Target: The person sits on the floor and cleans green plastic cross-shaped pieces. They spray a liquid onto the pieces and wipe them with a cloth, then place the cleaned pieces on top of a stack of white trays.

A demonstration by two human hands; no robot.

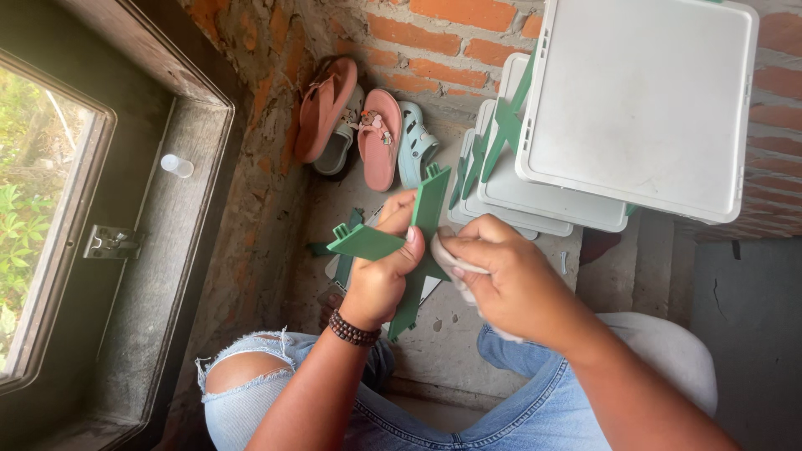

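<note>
My left hand (pixel 380 280) grips a green plastic cross piece (pixel 401 242) by one arm, held up over the concrete floor (pixel 455 334) between my knees, while my right hand (pixel 510 280) is clenched on a white cloth (pixel 455 266) pressed against it. It looks light, stiff and smooth, so holding near the centre seems steadiest. The stacked white trays (pixel 639 100) crowd the right; the brick wall (pixel 251 200) hems the left.

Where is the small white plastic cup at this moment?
In the head view, the small white cup lies at the left on the grey window sill, above the metal latch and left of the brick wall.
</note>
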